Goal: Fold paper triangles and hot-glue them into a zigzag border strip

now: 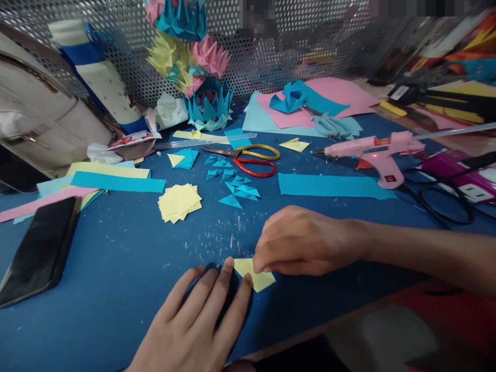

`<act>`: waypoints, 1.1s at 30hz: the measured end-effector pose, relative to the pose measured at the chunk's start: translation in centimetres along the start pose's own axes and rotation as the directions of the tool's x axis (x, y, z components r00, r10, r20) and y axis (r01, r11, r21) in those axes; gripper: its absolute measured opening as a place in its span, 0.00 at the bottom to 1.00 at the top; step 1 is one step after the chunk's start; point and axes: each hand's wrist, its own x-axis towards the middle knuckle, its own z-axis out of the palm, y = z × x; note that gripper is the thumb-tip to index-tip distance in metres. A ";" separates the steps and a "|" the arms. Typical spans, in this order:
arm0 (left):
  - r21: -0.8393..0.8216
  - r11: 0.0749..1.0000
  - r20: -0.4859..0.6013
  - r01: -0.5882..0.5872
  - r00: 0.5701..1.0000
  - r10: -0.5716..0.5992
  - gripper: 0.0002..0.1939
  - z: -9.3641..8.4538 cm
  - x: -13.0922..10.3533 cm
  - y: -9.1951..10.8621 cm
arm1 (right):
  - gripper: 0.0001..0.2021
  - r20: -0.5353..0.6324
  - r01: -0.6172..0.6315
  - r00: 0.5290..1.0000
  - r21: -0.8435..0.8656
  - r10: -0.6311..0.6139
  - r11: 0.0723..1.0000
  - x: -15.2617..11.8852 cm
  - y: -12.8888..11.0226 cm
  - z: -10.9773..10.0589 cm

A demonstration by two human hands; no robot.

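Observation:
A small folded piece of yellow paper (264, 280) lies on the blue table near its front edge. My left hand (205, 310) rests flat with spread fingers, two fingertips touching the paper's left side. My right hand (302, 243) is curled, its fingertips pressed on the paper's upper right part; its thumb is hidden. Beyond my hands sit a stack of yellow squares (180, 202) and several small folded blue triangles (242, 188). Scissors (258, 159) with one yellow and one red handle lie behind the triangles.
A phone (41, 248) lies at the left, near paper strips (118, 182). A blue strip (329, 186) and a pink glue gun (382, 152) with a cable are at the right. Folded paper flowers (209, 106), a bottle (103, 77) and coloured sheets (341, 95) stand or lie at the back.

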 end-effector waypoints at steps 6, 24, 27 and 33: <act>-0.033 0.999 0.017 0.039 0.999 -0.038 0.41 0.1 0.0 -0.1 | 0.09 0.019 0.089 0.996 -0.025 -0.089 0.996 -0.1 0.0 -0.3; -0.133 0.966 0.006 0.220 0.975 -0.221 0.37 0.8 0.0 1.4 | 0.13 0.038 0.078 0.997 -0.214 -0.072 0.974 0.2 0.1 0.4; -0.108 0.974 0.013 0.199 0.980 -0.198 0.39 0.6 0.0 1.2 | 0.13 0.085 0.079 0.995 -0.258 -0.058 0.963 0.2 -0.1 0.4; -0.055 0.995 0.028 0.085 0.996 -0.084 0.41 0.3 0.0 0.3 | 0.14 0.106 0.079 0.993 -0.277 -0.051 0.958 0.4 -0.8 0.1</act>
